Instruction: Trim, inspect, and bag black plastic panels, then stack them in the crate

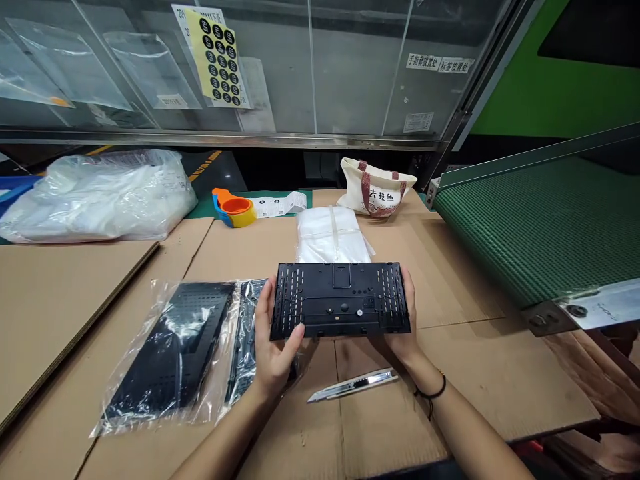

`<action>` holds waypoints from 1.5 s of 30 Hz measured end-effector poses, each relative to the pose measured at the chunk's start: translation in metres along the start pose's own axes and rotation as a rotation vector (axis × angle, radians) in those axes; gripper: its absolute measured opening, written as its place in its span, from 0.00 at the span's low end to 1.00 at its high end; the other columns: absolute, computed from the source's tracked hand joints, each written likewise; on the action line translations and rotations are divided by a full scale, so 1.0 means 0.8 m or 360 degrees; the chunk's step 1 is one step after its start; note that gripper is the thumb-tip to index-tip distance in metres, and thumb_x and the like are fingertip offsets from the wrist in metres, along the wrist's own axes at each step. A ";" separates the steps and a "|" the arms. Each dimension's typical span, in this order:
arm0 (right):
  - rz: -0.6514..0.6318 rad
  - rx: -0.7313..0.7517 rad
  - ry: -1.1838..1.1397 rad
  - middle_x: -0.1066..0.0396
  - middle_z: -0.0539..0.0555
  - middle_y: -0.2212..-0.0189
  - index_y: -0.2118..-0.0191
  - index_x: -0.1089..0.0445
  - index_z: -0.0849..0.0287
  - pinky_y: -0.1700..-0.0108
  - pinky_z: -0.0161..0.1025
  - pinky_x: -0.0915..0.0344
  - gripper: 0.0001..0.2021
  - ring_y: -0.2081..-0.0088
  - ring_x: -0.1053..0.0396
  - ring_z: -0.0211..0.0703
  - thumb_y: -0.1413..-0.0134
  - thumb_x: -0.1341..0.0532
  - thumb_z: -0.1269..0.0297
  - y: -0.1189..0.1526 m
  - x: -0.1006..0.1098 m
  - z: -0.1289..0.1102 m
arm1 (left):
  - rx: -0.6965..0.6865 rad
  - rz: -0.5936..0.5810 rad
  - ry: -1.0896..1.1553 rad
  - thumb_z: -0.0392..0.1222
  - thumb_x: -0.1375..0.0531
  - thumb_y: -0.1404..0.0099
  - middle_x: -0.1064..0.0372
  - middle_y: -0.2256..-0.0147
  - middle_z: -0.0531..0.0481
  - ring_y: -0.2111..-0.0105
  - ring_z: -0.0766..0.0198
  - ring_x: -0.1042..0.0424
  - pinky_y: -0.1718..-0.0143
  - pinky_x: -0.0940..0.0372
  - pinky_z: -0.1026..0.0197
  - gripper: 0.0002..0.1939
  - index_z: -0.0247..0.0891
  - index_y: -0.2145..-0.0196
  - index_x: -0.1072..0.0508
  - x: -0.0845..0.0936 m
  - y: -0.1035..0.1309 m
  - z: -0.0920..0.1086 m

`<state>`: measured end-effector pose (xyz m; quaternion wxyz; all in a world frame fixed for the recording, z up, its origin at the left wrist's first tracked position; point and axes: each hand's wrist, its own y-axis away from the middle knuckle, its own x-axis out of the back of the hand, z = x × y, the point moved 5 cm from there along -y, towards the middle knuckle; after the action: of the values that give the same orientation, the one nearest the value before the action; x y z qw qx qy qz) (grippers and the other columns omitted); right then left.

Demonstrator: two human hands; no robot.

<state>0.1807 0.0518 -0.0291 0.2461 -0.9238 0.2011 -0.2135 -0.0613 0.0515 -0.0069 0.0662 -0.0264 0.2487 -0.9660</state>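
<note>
A black slotted plastic panel is held up above the cardboard-covered table. My left hand grips its left end, the thumb on the near face. My right hand grips the right end, with most of its fingers hidden behind or beneath the panel. Below the panel a silver utility knife lies on the cardboard. To the left rests a black panel in a clear bag. Another bagged black part lies beside it, partly hidden by my left hand and forearm.
Behind the panel sits a stack of white bags. Farther back are an orange tape dispenser and a cloth bag. A green conveyor belt stands at right, a large plastic bundle at left. A cardboard sheet lies left.
</note>
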 end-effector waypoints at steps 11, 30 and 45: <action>0.0040 -0.0234 -0.0226 0.43 0.60 0.39 0.34 0.53 0.52 0.39 0.55 0.44 0.37 0.42 0.39 0.52 0.46 0.39 0.54 -0.003 -0.005 0.011 | -0.0034 -0.0078 0.0046 0.44 0.38 0.39 0.58 0.32 0.47 0.33 0.51 0.61 0.34 0.58 0.47 0.42 0.50 0.34 0.54 -0.003 0.006 -0.005; 0.0066 -0.0305 -0.0332 0.41 0.56 0.39 0.39 0.42 0.52 0.35 0.56 0.52 0.26 0.38 0.44 0.50 0.42 0.42 0.55 -0.008 -0.007 0.014 | -0.0027 -0.0161 0.0157 0.54 0.39 0.40 0.62 0.32 0.45 0.32 0.50 0.63 0.33 0.63 0.50 0.44 0.46 0.33 0.56 -0.007 0.010 -0.009; 0.0077 0.0021 -0.0022 0.40 0.59 0.42 0.39 0.43 0.53 0.37 0.58 0.47 0.23 0.39 0.43 0.49 0.40 0.45 0.63 -0.007 -0.005 0.003 | 0.0028 -0.0028 0.0118 0.55 0.43 0.38 0.53 0.34 0.44 0.34 0.48 0.55 0.34 0.58 0.48 0.38 0.41 0.35 0.47 -0.002 0.005 -0.010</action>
<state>0.1802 0.0591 -0.0290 0.2587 -0.9185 0.2201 -0.2025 -0.0602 0.0523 -0.0160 0.0486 0.0079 0.2422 -0.9690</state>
